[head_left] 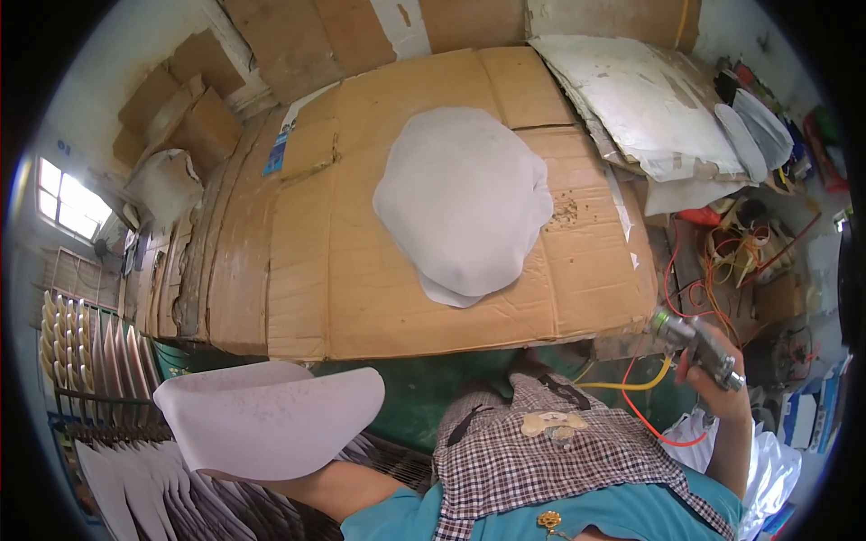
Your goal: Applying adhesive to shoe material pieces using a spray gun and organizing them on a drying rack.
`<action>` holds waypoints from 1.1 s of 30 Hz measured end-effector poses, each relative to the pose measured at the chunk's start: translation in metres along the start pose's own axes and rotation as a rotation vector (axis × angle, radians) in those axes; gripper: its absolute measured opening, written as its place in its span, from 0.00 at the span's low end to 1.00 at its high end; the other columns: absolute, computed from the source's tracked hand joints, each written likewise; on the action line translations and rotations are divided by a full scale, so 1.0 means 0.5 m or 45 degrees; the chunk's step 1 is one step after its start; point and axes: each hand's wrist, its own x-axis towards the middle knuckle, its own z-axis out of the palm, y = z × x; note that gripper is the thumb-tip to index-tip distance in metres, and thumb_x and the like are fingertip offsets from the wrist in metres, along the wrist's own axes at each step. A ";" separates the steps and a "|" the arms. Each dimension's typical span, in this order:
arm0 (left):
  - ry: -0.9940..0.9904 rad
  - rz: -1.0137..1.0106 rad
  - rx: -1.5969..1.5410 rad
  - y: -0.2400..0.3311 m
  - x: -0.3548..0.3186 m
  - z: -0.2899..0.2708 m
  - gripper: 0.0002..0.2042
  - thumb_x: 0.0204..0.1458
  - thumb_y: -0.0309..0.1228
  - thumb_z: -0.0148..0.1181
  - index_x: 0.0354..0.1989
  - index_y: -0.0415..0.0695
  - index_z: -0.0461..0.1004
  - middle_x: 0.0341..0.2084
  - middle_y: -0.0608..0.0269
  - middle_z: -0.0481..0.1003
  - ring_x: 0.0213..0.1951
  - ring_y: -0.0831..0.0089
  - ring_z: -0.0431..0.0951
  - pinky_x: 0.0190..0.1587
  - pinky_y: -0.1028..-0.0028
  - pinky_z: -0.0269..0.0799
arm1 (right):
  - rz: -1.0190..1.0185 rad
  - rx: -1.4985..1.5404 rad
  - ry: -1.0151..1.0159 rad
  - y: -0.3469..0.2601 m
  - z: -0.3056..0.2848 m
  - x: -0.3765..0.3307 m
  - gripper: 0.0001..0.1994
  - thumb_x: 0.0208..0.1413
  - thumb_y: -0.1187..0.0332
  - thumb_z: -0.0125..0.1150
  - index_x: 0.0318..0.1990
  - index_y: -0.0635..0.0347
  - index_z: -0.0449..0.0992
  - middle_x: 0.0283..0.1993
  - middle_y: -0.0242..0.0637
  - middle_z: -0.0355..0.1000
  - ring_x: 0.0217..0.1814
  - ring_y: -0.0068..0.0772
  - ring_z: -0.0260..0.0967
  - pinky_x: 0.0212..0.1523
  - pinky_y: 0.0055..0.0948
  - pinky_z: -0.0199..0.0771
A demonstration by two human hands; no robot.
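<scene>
My right hand [719,386] is closed around the handle of a metal spray gun [693,343], off the table's right front corner. A yellow hose [645,385] and a red hose [642,417] run near it. To the left, my left forearm [338,487] goes under a curved, pale grey sheet-like piece [271,424] with a folded-over edge. That piece covers the hand, so its fingers are hidden. Another pale grey rounded piece [465,203] with wavy edges lies on the cardboard-covered table [298,298]; a second edge shows beneath its near side.
Racks at the lower left hold several thin curved pieces [135,487] and pointed ones [117,370]. A white-covered slab [640,108] lies at the back right. Tangled hoses [722,270] hang beyond the table's right edge. Cardboard boxes [194,135] stand back left.
</scene>
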 end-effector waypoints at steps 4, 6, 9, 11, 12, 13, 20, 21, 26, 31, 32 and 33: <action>0.007 -0.009 -0.011 0.017 0.023 -0.029 0.21 0.51 0.37 0.45 0.48 0.33 0.65 0.40 0.49 0.71 0.39 0.59 0.74 0.40 0.61 0.73 | 0.015 0.056 -0.071 0.005 0.018 -0.011 0.29 0.44 0.64 0.62 0.53 0.66 0.60 0.30 0.36 0.68 0.29 0.25 0.67 0.30 0.24 0.69; 0.024 -0.005 -0.011 0.006 0.004 -0.023 0.21 0.51 0.37 0.45 0.48 0.33 0.65 0.40 0.49 0.71 0.39 0.59 0.74 0.40 0.62 0.73 | -0.020 0.076 -0.008 -0.001 0.038 0.011 0.28 0.45 0.65 0.61 0.53 0.67 0.60 0.30 0.36 0.68 0.29 0.25 0.67 0.30 0.24 0.68; 0.042 0.005 -0.014 0.006 0.007 -0.014 0.21 0.51 0.37 0.44 0.48 0.33 0.65 0.40 0.49 0.71 0.39 0.59 0.74 0.40 0.62 0.73 | -0.069 0.067 0.158 -0.002 0.038 0.020 0.28 0.46 0.64 0.60 0.53 0.68 0.59 0.30 0.36 0.68 0.28 0.24 0.67 0.30 0.23 0.66; 0.054 0.019 -0.010 0.003 -0.011 -0.002 0.21 0.51 0.37 0.44 0.48 0.33 0.65 0.40 0.49 0.71 0.39 0.59 0.74 0.40 0.62 0.73 | -0.056 0.080 0.118 0.001 0.016 0.011 0.28 0.46 0.64 0.61 0.53 0.68 0.60 0.30 0.35 0.68 0.27 0.24 0.67 0.30 0.23 0.67; 0.060 0.025 -0.008 0.005 -0.012 -0.001 0.21 0.51 0.37 0.44 0.48 0.33 0.65 0.40 0.49 0.71 0.39 0.59 0.74 0.40 0.62 0.73 | -0.037 0.026 0.025 0.003 0.000 0.003 0.28 0.46 0.65 0.61 0.53 0.68 0.60 0.30 0.35 0.68 0.27 0.24 0.67 0.30 0.23 0.67; 0.061 0.027 -0.008 0.009 -0.005 -0.002 0.21 0.51 0.37 0.44 0.48 0.33 0.65 0.40 0.49 0.71 0.39 0.59 0.74 0.40 0.62 0.73 | -0.036 0.024 0.026 0.004 -0.004 -0.003 0.28 0.46 0.65 0.61 0.53 0.68 0.60 0.30 0.35 0.68 0.27 0.24 0.67 0.30 0.23 0.67; 0.071 0.039 -0.001 0.008 -0.011 0.024 0.21 0.51 0.38 0.44 0.47 0.33 0.65 0.40 0.49 0.71 0.38 0.59 0.74 0.39 0.62 0.73 | -0.116 0.124 -0.079 0.017 0.019 0.043 0.27 0.46 0.67 0.59 0.54 0.66 0.59 0.29 0.36 0.68 0.28 0.24 0.67 0.31 0.24 0.68; 0.071 0.039 0.001 0.003 -0.020 0.033 0.21 0.51 0.38 0.44 0.47 0.33 0.65 0.40 0.49 0.71 0.38 0.59 0.74 0.39 0.62 0.73 | -0.113 0.124 -0.076 0.018 0.019 0.054 0.27 0.46 0.67 0.59 0.54 0.66 0.59 0.29 0.36 0.68 0.28 0.24 0.67 0.31 0.24 0.68; 0.084 0.054 0.018 0.007 -0.018 0.055 0.21 0.51 0.38 0.43 0.47 0.34 0.65 0.40 0.49 0.71 0.38 0.59 0.74 0.39 0.62 0.73 | -0.125 0.102 0.185 0.003 0.025 0.083 0.19 0.47 0.66 0.59 0.44 0.66 0.65 0.28 0.36 0.68 0.28 0.26 0.66 0.32 0.25 0.67; 0.093 0.060 0.029 -0.007 -0.038 0.087 0.21 0.51 0.38 0.43 0.47 0.34 0.65 0.40 0.49 0.71 0.38 0.59 0.74 0.39 0.62 0.73 | -0.051 0.028 0.301 -0.004 -0.001 0.055 0.18 0.45 0.66 0.59 0.42 0.66 0.68 0.28 0.34 0.67 0.28 0.27 0.66 0.33 0.26 0.68; 0.096 0.060 0.029 0.010 -0.041 0.080 0.21 0.51 0.38 0.43 0.47 0.34 0.65 0.40 0.49 0.71 0.38 0.59 0.74 0.39 0.62 0.73 | -0.006 -0.039 0.273 0.013 -0.022 0.041 0.23 0.45 0.64 0.60 0.48 0.67 0.65 0.27 0.34 0.67 0.27 0.26 0.66 0.32 0.26 0.68; 0.100 0.061 0.029 -0.008 -0.040 0.093 0.21 0.51 0.38 0.43 0.47 0.34 0.65 0.39 0.49 0.71 0.38 0.60 0.74 0.39 0.62 0.73 | -0.004 -0.042 0.272 0.013 -0.028 0.032 0.23 0.45 0.64 0.60 0.48 0.67 0.65 0.27 0.34 0.67 0.27 0.26 0.66 0.32 0.26 0.68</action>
